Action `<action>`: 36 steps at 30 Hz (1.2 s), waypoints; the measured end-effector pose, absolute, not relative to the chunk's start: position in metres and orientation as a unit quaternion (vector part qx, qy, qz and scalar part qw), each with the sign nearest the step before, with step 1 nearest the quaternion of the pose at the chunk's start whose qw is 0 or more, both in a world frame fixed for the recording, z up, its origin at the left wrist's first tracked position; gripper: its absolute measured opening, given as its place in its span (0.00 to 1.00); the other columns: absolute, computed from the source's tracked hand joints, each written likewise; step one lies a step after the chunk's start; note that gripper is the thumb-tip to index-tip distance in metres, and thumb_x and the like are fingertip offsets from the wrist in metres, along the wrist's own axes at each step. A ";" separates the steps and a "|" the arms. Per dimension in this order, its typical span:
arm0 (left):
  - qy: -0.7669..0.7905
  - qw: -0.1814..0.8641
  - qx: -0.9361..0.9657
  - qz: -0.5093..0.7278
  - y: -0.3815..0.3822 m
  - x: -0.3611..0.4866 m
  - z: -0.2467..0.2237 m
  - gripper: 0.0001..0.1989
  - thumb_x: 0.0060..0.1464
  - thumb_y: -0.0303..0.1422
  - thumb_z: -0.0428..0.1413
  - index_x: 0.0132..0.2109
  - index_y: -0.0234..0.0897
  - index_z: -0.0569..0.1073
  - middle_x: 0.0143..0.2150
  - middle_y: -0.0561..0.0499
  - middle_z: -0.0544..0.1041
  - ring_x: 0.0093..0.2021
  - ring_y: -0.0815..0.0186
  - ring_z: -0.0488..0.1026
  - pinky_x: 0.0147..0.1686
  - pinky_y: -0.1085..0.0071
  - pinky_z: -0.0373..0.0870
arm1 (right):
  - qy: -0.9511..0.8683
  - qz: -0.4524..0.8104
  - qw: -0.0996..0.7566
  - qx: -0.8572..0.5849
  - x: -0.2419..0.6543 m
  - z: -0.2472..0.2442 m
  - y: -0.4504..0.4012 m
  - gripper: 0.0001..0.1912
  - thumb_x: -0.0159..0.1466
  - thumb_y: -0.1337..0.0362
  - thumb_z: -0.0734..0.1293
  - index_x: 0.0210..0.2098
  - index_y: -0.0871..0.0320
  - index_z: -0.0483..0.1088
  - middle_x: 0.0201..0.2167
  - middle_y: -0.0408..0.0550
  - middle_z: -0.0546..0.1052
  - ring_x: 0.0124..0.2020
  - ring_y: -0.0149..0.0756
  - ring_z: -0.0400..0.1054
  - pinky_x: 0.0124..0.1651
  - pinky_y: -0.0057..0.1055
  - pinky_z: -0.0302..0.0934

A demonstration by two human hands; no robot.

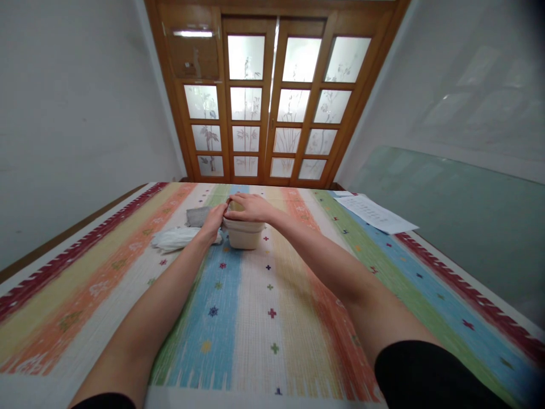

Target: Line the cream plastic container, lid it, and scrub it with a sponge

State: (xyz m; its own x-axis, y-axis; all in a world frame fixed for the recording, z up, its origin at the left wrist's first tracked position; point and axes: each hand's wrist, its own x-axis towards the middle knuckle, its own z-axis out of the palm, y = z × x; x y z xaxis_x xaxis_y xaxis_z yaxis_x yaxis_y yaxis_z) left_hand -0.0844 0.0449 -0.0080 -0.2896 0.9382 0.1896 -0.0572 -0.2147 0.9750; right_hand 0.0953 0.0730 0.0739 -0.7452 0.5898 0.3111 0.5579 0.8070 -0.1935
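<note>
A small cream-coloured bin (246, 241) stands upright on the table, with a paler band around its upper part. My left hand (214, 221) is closed at the left side of its rim. Reaching across the top from the right, my right hand (250, 208) has its fingers bent over the same left edge, close to the left fingertips. Both hands touch the rim; whether a thin liner is pinched there I cannot make out. A crumpled white plastic bag (174, 239) lies left of the bin, partly behind my left wrist. Behind it sits a folded grey cloth (197, 216).
A striped, patterned tablecloth (268, 295) covers the table. Printed paper sheets (374, 212) lie at the far right edge. Beyond the table are wooden doors with glass panes (272, 102). A pale green glass panel (451, 210) leans along the right wall.
</note>
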 end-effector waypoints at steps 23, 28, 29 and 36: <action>0.501 0.385 0.434 0.642 0.043 -0.079 -0.009 0.17 0.55 0.49 0.59 0.34 0.37 0.75 0.32 0.50 0.78 0.33 0.64 0.73 0.32 0.71 0.65 | -0.765 0.154 0.542 -0.311 0.128 0.009 0.055 0.18 0.72 0.50 0.62 0.49 0.54 0.75 0.64 0.58 0.74 0.69 0.48 0.63 0.73 0.52 0.53; 0.573 0.311 0.417 0.633 0.044 -0.086 -0.011 0.18 0.59 0.48 0.52 0.29 0.40 0.68 0.25 0.54 0.69 0.26 0.65 0.66 0.27 0.71 0.59 | -0.745 0.167 0.582 -0.280 0.134 -0.011 0.051 0.34 0.69 0.38 0.64 0.64 0.53 0.65 0.73 0.60 0.62 0.75 0.50 0.54 0.75 0.56 0.51; 0.590 0.284 0.425 0.625 0.045 -0.090 -0.013 0.17 0.59 0.47 0.51 0.29 0.41 0.67 0.25 0.54 0.68 0.26 0.65 0.64 0.27 0.71 0.58 | -0.744 0.167 0.585 -0.276 0.136 -0.017 0.051 0.39 0.67 0.35 0.65 0.67 0.53 0.62 0.74 0.60 0.59 0.76 0.51 0.52 0.75 0.56 0.49; 0.689 0.122 0.445 0.559 0.052 -0.139 -0.024 0.07 0.56 0.38 0.54 0.32 0.41 0.69 0.34 0.49 0.74 0.41 0.58 0.71 0.44 0.64 0.67 | -0.741 0.251 0.536 -0.317 0.146 -0.040 0.052 0.57 0.58 0.32 0.71 0.76 0.52 0.52 0.75 0.58 0.57 0.78 0.55 0.45 0.78 0.56 0.44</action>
